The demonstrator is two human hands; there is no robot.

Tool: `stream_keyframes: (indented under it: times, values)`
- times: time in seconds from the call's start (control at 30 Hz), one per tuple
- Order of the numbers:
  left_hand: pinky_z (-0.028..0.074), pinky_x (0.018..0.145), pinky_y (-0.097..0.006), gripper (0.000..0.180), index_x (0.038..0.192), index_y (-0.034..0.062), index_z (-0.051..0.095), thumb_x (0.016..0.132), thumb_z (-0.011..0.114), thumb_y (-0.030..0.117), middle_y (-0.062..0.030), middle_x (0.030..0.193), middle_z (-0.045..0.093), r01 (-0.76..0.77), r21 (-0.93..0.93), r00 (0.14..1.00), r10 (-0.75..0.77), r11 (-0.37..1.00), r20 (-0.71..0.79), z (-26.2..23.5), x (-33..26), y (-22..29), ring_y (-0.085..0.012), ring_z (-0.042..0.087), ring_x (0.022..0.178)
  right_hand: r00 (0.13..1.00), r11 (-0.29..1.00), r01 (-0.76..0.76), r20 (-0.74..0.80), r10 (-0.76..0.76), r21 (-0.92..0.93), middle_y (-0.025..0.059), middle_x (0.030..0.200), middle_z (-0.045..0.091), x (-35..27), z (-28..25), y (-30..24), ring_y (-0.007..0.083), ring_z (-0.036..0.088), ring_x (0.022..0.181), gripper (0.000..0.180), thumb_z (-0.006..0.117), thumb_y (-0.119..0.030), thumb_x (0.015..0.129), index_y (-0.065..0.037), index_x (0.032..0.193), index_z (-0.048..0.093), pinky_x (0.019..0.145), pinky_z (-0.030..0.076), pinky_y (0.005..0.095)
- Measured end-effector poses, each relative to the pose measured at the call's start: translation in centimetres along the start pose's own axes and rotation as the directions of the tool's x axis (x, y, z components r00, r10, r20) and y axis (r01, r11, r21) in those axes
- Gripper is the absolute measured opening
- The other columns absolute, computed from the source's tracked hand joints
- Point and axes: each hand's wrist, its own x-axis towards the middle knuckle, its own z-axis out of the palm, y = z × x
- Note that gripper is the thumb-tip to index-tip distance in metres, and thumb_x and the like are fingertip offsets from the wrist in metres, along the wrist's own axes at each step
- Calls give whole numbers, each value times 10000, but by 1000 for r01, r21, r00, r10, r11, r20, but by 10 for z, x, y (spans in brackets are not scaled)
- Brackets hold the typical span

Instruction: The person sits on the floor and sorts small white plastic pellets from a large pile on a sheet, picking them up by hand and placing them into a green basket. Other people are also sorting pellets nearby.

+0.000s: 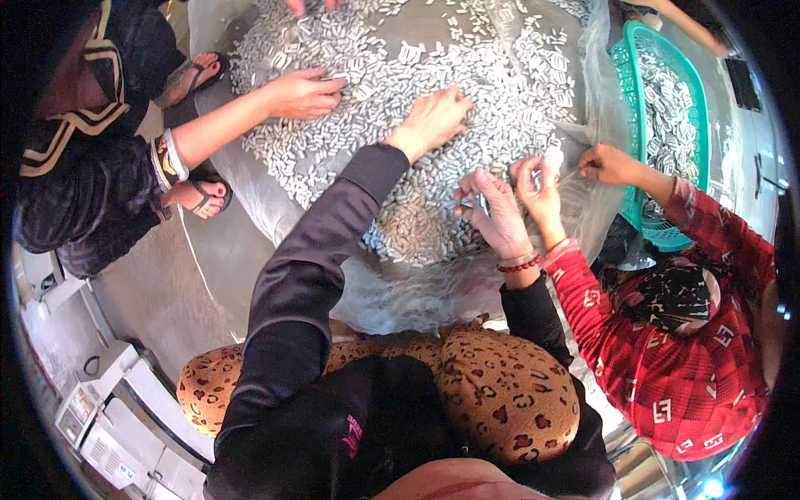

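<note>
A wide heap of small silvery-white oblong pieces (467, 75) covers the plastic-covered work surface in front of me. My left hand (429, 122) reaches into the middle of the heap, palm down, its fingers bent together onto the pieces. What its fingertips pinch is hidden. Nearer to me and to the right, my right hand (497, 212), with a red bead bracelet (518, 263) at the wrist, is raised over the heap's edge. Its thumb and fingers close around small silvery pieces (477, 202). Just below it lies a duller, denser patch of pieces (421, 227).
On the right, a person in a red patterned top holds a small white piece (552, 157) close to my right hand. A green basket (707, 125) contains similar pieces. From the left, another person's hand (307, 94) touches the heap. More fingers (312, 7) show at the far edge.
</note>
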Motion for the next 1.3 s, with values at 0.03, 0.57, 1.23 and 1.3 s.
stream_keyframes:
  times: [0.03, 0.57, 1.23, 1.3]
  values:
    - [497, 753, -409, 267, 1001, 102, 573, 792, 637, 254, -113, 976, 566, -56, 7, 992, 57, 998, -110, 14, -6, -8, -316, 585, 930, 998, 991, 64, 5, -63, -115, 0, 719, 540, 2, 7, -7, 109, 536, 657, 188, 595, -249, 896, -91, 802, 555, 558, 467, 272]
    - [483, 543, -246, 230, 1031, 51, 592, 831, 614, 161, -71, 917, 626, 174, -980, 844, -526, 94, 100, -80, 13, -85, -222, 643, 804, 793, -464, 240, 448, -412, -853, 223, 874, 590, 166, -12, -63, 392, 616, 793, 56, 577, -16, 712, -12, 760, 604, 700, 516, 458]
    - [380, 460, -178, 263, 1066, 69, 539, 812, 605, 71, -78, 947, 583, 49, -788, 954, -206, -613, 220, -53, -68, -32, -137, 524, 737, 937, 865, 347, 94, -336, -363, 146, 1094, 576, 63, -14, -44, 258, 615, 950, 303, 534, 27, 814, 55, 1113, 571, 667, 577, 328]
    - [384, 469, -179, 237, 1042, 72, 540, 811, 589, 55, -75, 982, 574, 159, -901, 935, -233, -403, 269, -57, -74, -26, -144, 527, 765, 972, 757, 229, 95, -217, -612, 95, 1002, 613, 69, -13, -49, 216, 626, 903, 258, 575, -12, 807, 10, 1061, 616, 622, 558, 292]
